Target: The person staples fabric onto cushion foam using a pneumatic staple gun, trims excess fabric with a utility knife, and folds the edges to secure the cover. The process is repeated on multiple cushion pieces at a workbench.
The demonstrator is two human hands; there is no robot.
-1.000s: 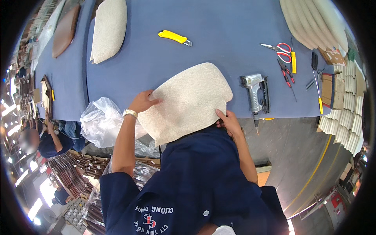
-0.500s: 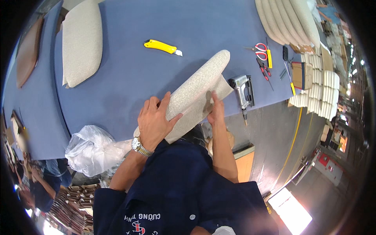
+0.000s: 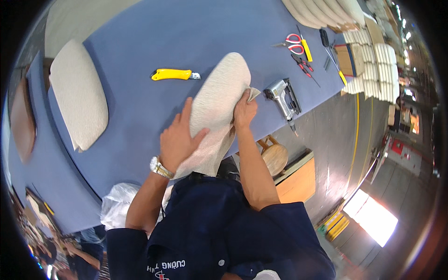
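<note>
A beige fabric-covered cushion pad (image 3: 219, 88) lies lengthwise in front of me at the table's near edge, its loose fabric hanging toward my body. My left hand (image 3: 179, 142) rests along the pad's left side, fingers stretched out and thumb spread over the cloth. On the right side my right hand (image 3: 245, 111) is closed round the loose fabric edge (image 3: 253, 94), and a fold of it sticks out above the fist. The pad's underside is hidden. To the right of the pad lies a silver staple gun (image 3: 283, 99); to the left, a yellow utility knife (image 3: 172, 74).
Red-handled scissors (image 3: 294, 44), pliers (image 3: 302, 63) and screwdrivers lie at the far right of the blue table (image 3: 135, 88). Another beige pad (image 3: 78, 91) is on the left, with stacked pads (image 3: 322, 11) at far right. A wooden stool (image 3: 275, 157) stands beside the table.
The pad has rolled from its side to show its broad face. My right hand has gone from the spread flap to gripping the fabric edge. The view has shifted.
</note>
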